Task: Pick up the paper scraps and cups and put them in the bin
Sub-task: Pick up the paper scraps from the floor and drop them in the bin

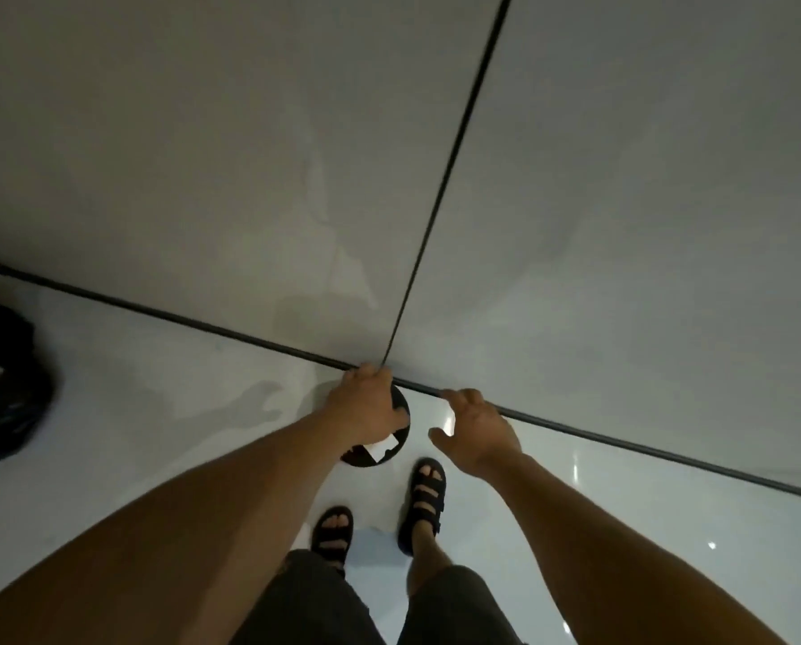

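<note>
Round black bin (402, 412) seen from above, just below the frame's centre, standing on a glossy white floor (110, 430) at the foot of a grey wall (203, 155). A white paper scrap (383, 448) lies inside it. The left hand (370, 405) hovers over the bin's mouth, fingers curled downward; whether it holds anything cannot be told. The right hand (477, 432), just right of the bin, is loose and holds nothing. A dark bag (3, 374) sits at the left edge. This looks like the drop-off step; next likely means turning away to find remaining scraps or cups, none visible here.
</note>
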The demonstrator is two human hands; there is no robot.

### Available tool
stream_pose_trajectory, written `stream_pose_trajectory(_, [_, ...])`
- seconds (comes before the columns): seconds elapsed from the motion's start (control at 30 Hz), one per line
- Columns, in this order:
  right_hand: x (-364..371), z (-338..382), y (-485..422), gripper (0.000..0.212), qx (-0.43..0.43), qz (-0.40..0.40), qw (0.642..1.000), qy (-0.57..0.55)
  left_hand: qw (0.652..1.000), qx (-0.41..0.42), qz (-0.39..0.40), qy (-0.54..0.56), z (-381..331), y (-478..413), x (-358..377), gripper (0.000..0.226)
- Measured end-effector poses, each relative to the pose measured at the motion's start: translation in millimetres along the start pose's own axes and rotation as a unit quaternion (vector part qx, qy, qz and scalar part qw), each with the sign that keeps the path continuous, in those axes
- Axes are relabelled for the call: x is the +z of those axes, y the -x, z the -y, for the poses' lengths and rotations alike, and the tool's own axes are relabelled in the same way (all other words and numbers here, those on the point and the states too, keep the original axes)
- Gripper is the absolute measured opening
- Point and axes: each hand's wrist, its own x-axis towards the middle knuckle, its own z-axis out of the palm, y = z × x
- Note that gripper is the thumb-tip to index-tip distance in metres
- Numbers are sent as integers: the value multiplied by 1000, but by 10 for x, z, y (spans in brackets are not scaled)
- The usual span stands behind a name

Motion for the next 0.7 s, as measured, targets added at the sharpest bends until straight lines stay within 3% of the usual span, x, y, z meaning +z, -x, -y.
stream_pose_trajectory(0.17, [-172, -75, 844, 69, 57, -62, 996, -38, 988, 89, 32, -120, -624, 335, -333, 72])
stream_pose_trajectory(0.33, [-23, -411, 1683, 73, 137, -109, 977, -124, 959, 155, 91, -221, -1260, 698, -169, 73])
stream_pose_trajectory(0.5, [154, -1048, 2601, 74, 257, -174, 925, -220, 903, 238, 133, -331, -2172, 1135, 343, 75])
stream_pose_trajectory(0.7, [562, -1882, 3836, 74, 343, -263, 851, -298, 826, 339, 117, -435, -3513, 1862, 1292, 73])
